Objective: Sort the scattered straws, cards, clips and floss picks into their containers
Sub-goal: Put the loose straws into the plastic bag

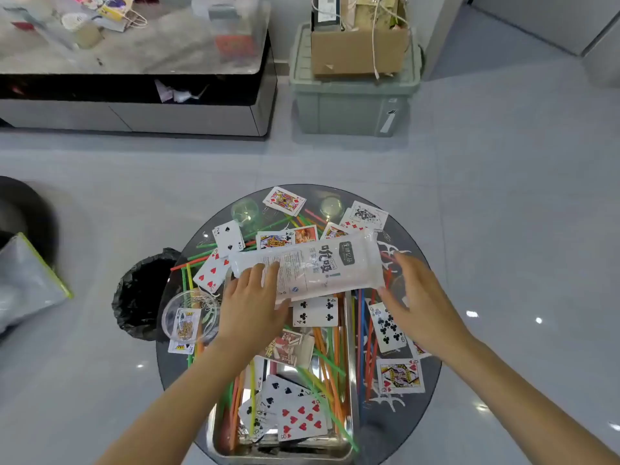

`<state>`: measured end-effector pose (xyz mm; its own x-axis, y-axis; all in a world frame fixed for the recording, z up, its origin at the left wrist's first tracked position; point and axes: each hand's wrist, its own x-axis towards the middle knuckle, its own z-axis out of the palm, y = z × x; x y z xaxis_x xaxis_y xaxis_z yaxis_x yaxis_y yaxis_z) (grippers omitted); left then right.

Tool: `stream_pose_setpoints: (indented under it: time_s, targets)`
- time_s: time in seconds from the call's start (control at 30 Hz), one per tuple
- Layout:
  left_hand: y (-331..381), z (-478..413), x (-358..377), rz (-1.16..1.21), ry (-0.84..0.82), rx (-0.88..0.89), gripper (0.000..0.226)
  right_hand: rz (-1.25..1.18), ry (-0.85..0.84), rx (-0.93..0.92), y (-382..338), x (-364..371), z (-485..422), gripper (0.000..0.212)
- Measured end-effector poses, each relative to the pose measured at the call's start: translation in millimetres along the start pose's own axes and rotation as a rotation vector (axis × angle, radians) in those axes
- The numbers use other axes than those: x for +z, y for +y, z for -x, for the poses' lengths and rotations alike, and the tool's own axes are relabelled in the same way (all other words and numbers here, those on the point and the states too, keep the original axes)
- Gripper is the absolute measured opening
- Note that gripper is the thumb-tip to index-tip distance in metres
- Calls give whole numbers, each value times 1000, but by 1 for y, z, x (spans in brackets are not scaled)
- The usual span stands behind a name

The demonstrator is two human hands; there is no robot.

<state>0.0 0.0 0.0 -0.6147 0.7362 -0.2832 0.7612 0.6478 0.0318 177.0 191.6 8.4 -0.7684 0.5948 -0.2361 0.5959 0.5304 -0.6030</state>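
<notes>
Straw bag [312, 263] — judged limp, slippery, light film, best held at both ends — is pinched by left hand [251, 297]; right hand [416, 290], loosely open, touches its corner.

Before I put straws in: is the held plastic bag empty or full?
Empty, it seems: the plastic bag looks flat, and nothing coloured shows through it.
</notes>
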Motion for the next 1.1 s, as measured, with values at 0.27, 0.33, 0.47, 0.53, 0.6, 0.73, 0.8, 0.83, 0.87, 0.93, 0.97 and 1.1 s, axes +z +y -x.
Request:
stream_pose_setpoints:
  time_s: [0.27,0.33,0.47,0.53,0.6,0.73,0.8,0.83,0.87,0.93,0.97,1.1]
  targets:
    - [-32,-52,62,-77,-42,126,112,46,-130,84,24,59,-43,95]
    - [-35,-65,71,-92,-3,163,121,5,-52,104,27,67,-57,87]
    - [-38,-81,89,-91,50,244,130,-106,125,197,33,78,-72,73]
    - [-37,-86,93,-74,87,273,130,-142,203,183,37,81,-73,65]
    - [-36,-88,94,-56,132,294,127,-175,268,153,40,80,-74,51]
    - [-37,-91,86,25,212,362,122,-463,266,158,47,62,-80,17]
    - [-40,-93,82,17,307,407,122,-572,234,102,49,52,-83,13]
    - [-42,-95,77,-5,345,423,122,-590,221,66,49,47,-87,16]
    - [-43,-96,75,-43,390,439,121,-599,229,18,51,46,-89,17]
    - [-44,-95,69,-96,447,445,118,-595,269,-55,52,42,-89,19]
    - [-43,-92,67,-119,488,454,117,-600,304,-83,52,41,-85,20]
    - [-36,-79,61,-132,552,444,113,-616,387,-127,39,39,-65,21]
